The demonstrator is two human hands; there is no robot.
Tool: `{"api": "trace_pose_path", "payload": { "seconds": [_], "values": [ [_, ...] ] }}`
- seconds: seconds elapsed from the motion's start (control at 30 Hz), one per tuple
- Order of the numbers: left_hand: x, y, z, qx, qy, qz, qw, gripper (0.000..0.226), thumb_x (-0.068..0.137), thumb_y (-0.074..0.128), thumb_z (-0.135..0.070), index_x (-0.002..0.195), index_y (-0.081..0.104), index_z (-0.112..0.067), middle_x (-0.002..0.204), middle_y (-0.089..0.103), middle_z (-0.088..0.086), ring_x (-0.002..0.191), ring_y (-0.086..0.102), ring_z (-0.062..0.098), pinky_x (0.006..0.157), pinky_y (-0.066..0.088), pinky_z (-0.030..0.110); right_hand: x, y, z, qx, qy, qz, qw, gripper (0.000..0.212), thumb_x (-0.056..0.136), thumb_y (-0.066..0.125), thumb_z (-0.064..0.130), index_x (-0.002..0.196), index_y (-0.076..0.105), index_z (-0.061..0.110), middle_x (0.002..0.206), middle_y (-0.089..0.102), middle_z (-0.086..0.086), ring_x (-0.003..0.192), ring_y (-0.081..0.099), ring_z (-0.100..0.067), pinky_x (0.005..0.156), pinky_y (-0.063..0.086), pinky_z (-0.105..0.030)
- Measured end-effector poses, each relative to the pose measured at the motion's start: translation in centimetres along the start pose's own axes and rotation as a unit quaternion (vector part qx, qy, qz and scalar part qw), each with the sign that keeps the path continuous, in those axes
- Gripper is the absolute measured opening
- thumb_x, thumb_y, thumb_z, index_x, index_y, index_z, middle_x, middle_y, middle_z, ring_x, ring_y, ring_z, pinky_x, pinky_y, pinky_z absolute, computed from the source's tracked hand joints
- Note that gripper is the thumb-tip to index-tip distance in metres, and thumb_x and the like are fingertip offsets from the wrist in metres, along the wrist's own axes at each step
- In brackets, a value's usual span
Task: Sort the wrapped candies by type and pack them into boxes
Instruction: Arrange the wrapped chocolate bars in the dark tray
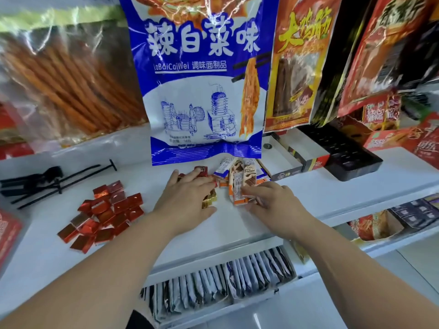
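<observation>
Black hooks [51, 173] lie left of a blue bag [202, 91].

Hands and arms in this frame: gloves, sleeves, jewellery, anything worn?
No gloves: left hand and right hand are bare, forearms bare too. No watch, bracelet or ring shows. A dark patch of fabric at the bottom edge by the left arm may be clothing; cannot tell.

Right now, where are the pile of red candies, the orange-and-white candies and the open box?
pile of red candies [104, 214]: head view, middle of the pile.
orange-and-white candies [238, 184]: head view, label of the front wrapper.
open box [299, 150]: head view, bare white inside.
</observation>
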State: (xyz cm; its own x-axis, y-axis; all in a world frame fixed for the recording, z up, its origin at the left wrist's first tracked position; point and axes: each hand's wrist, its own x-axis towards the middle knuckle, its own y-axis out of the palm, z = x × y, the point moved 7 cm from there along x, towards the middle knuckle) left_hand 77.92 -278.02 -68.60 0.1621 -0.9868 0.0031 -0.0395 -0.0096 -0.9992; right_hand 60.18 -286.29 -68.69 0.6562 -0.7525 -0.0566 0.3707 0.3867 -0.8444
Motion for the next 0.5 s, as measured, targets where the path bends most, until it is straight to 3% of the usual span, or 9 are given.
{"api": "trace_pose_path", "payload": {
  "seconds": [0.1,0.17,0.33,0.5],
  "values": [
    [-0.3,-0.1,0.8,0.003,-0.002,0.005,1.0,0.065,0.092,0.047,-0.059,0.15,0.031,-0.036,0.159,0.024,-0.016,0.15,0.004,0.011,0.121,-0.001,0.051,0.2,-0.3,0.1,0.039,-0.005,-0.016,0.999,0.039,0.088,0.063,0.04,0.127,0.062,0.042,0.131,0.055,0.007,0.118,0.052,-0.028,0.1,0.044,-0.046],
    [-0.4,-0.2,1.3,0.003,-0.01,0.005,1.0,0.063,0.093,0.047,-0.058,0.15,0.031,-0.036,0.159,0.024,-0.016,0.15,0.003,0.011,0.121,0.0,0.051,0.4,-0.5,-0.1,0.074,0.002,-0.017,0.997,0.037,0.091,0.063,0.032,0.128,0.063,0.033,0.13,0.054,0.006,0.115,0.055,-0.02,0.097,0.044,-0.032],
    [-0.7,-0.2,1.3,-0.005,-0.006,0.004,1.0,0.06,0.095,0.048,-0.051,0.15,0.026,-0.04,0.159,0.023,-0.017,0.15,0.001,0.012,0.121,-0.002,0.051,0.2,-1.5,-0.3,0.192,0.041,-0.047,0.979,0.027,0.095,0.06,0.022,0.119,0.071,0.026,0.113,0.061,0.008,0.083,0.062,0.0,0.065,0.042,-0.009],
    [-0.6,-0.1,0.0,-0.016,0.031,0.01,0.999,0.051,0.097,0.043,-0.051,0.147,0.033,-0.043,0.158,0.026,-0.019,0.15,0.003,0.011,0.12,-0.005,0.051,-0.5,-2.3,-0.9,0.268,0.076,-0.064,0.958,0.02,0.095,0.061,0.019,0.11,0.073,0.025,0.097,0.066,0.009,0.063,0.061,0.012,0.049,0.04,-0.004]
  ]
}}
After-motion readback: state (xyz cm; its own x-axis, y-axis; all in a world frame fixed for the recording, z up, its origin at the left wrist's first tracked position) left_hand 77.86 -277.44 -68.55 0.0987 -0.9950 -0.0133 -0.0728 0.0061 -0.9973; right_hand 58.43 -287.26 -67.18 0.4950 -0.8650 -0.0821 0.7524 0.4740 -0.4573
